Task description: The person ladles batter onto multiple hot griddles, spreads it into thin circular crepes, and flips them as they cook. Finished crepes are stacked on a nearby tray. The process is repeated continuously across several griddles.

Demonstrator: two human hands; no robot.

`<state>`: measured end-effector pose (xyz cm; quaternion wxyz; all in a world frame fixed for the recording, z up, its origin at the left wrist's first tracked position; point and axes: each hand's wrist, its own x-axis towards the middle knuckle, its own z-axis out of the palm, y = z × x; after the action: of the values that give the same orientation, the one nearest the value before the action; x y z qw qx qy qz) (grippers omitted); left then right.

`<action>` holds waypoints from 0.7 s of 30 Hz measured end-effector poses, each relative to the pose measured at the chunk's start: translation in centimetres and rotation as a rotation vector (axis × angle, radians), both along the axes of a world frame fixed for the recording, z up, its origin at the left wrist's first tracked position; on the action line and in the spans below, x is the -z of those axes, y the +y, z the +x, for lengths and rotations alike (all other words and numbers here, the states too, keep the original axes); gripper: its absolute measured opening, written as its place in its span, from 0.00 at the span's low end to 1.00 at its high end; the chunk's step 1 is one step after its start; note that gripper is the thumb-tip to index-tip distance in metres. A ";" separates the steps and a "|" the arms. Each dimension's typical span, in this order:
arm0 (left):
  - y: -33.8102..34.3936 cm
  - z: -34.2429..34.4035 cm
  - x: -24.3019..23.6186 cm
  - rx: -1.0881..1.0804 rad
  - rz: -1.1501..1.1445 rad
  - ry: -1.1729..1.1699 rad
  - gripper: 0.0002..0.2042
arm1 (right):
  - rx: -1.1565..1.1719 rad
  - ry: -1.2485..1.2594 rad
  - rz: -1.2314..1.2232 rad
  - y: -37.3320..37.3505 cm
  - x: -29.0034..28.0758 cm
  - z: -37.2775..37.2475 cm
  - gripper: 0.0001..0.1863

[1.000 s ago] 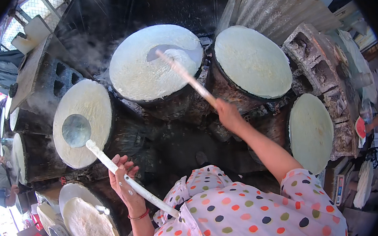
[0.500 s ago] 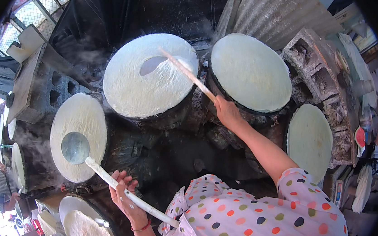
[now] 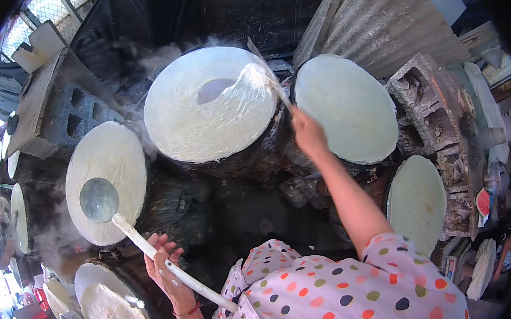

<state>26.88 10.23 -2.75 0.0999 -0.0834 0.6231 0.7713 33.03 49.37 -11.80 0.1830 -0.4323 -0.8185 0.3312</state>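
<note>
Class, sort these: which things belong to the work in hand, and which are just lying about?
In use:
wooden stick, in the right hand
white-handled tool, in the left hand
pale sheet touching the stick

Apparently not involved:
corrugated panel
hollow grey block

Glaring white light at lower left | deep shadow over floor (image 3: pixel 240 219) | right hand (image 3: pixel 309 134) slightly blurred | fisheye-bent edges, black rim

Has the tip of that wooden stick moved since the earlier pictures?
Yes. The wooden stick has its tip farther right now: earlier over the far middle griddle, now at that griddle's upper-right edge.
</note>
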 end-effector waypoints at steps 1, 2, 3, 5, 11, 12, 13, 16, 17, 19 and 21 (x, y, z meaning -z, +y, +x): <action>0.3 -0.2 0.1 0.013 0.002 0.002 0.18 | -0.028 -0.025 -0.060 -2.6 -0.9 0.3 0.20; 0.8 -0.4 0.2 0.038 0.019 0.012 0.18 | -0.053 -0.051 -0.117 -5.4 -2.2 -0.8 0.20; 1.4 -0.6 0.4 0.069 0.039 0.019 0.18 | -0.058 -0.055 -0.114 -6.7 -2.5 -2.6 0.20; 2.3 -0.9 0.3 0.135 0.047 0.023 0.18 | -0.058 0.031 -0.101 -7.5 -2.4 -3.6 0.20; 1.9 -1.0 0.1 0.138 0.054 -0.006 0.18 | 0.093 0.263 -0.117 -7.0 -0.1 -1.9 0.18; 1.8 -1.1 0.0 0.142 0.052 -0.007 0.18 | 0.068 0.263 -0.137 -7.0 -0.6 -3.3 0.19; 1.8 -1.0 0.0 0.146 0.050 -0.007 0.18 | 0.041 0.263 -0.156 -7.0 -1.1 -4.9 0.20; 1.7 -0.9 -0.2 0.151 0.056 -0.004 0.18 | -0.067 0.205 -0.172 -6.6 -2.1 -9.2 0.20; 1.5 -0.9 -0.1 0.142 0.060 -0.006 0.18 | -0.112 0.154 -0.168 -7.2 -2.6 -9.4 0.20; 0.9 -0.9 0.3 0.127 0.067 -0.005 0.18 | -0.199 0.054 -0.158 -9.3 -3.7 -8.9 0.20; 0.6 -1.0 0.5 0.110 0.070 -0.002 0.18 | -0.264 0.041 -0.188 -10.9 -2.8 -6.3 0.19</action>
<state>25.83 10.81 -3.24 0.1456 -0.0465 0.5993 0.7858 26.75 38.52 -9.00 0.1135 -0.3293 -0.8296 0.4364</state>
